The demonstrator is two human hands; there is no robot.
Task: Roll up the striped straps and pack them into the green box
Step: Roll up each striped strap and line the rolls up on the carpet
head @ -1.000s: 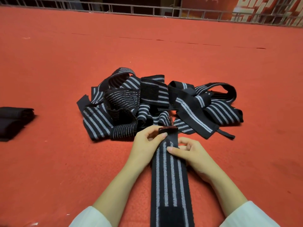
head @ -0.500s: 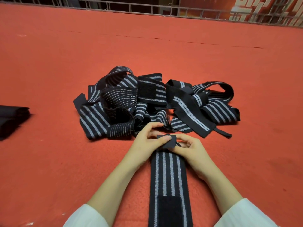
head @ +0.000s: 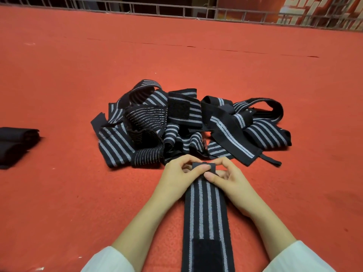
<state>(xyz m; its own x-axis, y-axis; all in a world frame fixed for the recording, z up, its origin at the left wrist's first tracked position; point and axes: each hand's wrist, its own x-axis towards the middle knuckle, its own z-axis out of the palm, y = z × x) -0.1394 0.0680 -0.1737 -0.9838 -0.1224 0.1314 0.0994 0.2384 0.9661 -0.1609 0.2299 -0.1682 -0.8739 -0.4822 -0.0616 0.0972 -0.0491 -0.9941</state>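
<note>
Closest in, two white sleeves (head: 106, 260) frame a single striped strap (head: 206, 213) that lies flat on the red bench (head: 78, 193) and runs straight away from the person. It is black with four pale stripes, and a black hook-and-loop patch (head: 206, 252) sits on its near end, well short of the fingers. At the strap's far end the left hand (head: 179, 173) and right hand (head: 231, 179) meet. The fingers (head: 200, 169) of both are curled in and pinch a small first turn of the strap, a dark fold standing up between the two thumbs. The left thumb presses across the top of that fold, and the right thumb tip rests just below it on the striped face. The other fingers tuck in behind the fold, partly hidden. Just beyond the fingers, nearly touching the knuckles, lies a loose pile of straps (head: 188, 126) of the same kind, tangled and overlapping, some looped, some showing their patches. One thin black tail sticks out past the right hand's side. Far off to the left of the fingers, at the frame's edge, lies a dark folded cloth (head: 15, 144), and what it is cannot be told. Farthest of all, a metal railing (head: 176, 10) runs along the bench's back edge.
</note>
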